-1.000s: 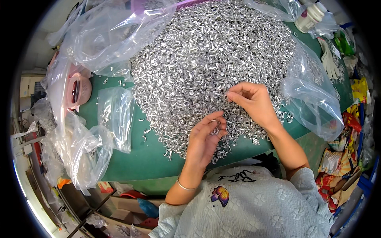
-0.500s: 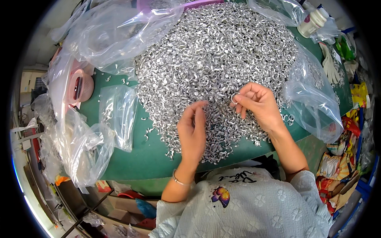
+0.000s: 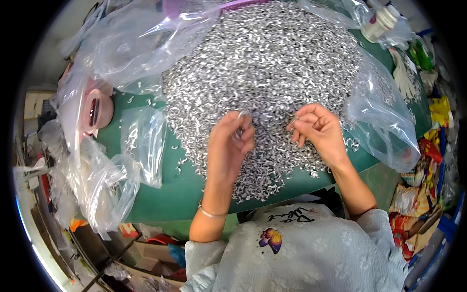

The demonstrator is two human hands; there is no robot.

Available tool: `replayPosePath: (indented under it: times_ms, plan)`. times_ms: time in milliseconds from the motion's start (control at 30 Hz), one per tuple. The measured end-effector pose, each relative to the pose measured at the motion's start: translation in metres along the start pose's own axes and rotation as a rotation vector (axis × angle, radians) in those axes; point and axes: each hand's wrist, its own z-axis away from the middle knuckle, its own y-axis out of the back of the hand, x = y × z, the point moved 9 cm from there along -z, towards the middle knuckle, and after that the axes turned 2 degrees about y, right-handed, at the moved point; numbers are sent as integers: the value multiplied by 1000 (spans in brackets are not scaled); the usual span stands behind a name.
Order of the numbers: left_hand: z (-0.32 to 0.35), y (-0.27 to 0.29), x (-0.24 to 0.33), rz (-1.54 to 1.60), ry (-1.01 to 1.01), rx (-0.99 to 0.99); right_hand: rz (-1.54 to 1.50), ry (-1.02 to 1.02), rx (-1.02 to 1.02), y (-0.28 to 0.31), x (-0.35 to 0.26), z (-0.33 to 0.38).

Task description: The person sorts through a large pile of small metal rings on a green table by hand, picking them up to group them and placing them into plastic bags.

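A wide heap of small silvery curved metal pieces (image 3: 262, 63) covers the middle of the green table. Over its near part, my left hand (image 3: 227, 134) is curled, a small shiny metal piece (image 3: 242, 115) pinched at thumb and forefinger. Something ring-like also glints among its bent fingers. To the right, my right hand (image 3: 321, 130) has thumb and forefinger pressed together just above the heap. Whatever lies in that pinch is too small and blurred to name. A few loose rings (image 3: 352, 144) lie beside the right wrist.
Clear plastic bags (image 3: 146, 48) drape over the far left, with another bag (image 3: 384, 126) at the right. A pink container (image 3: 99, 111) stands on the left of the green table (image 3: 160, 207). A white bottle (image 3: 378, 25) and a pale glove (image 3: 403, 75) lie far right.
My left hand has turned and curled its fingers, moving slightly left and away from me, with a metal piece now showing in its fingertips. The right hand stays nearly in place, still pinched.
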Motion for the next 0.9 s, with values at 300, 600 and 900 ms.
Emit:
replayPosePath:
  times_ms: [300, 600, 900]
  plan:
    - [48, -8, -58, 397, 295, -125, 156, -106, 130, 37, 6, 62]
    - [58, -7, -57, 179, 110, 16, 405, -82, 261, 98, 0, 111]
    - [78, -14, -83, 119, 268, -36, 297, 35, 235, 61, -17, 87]
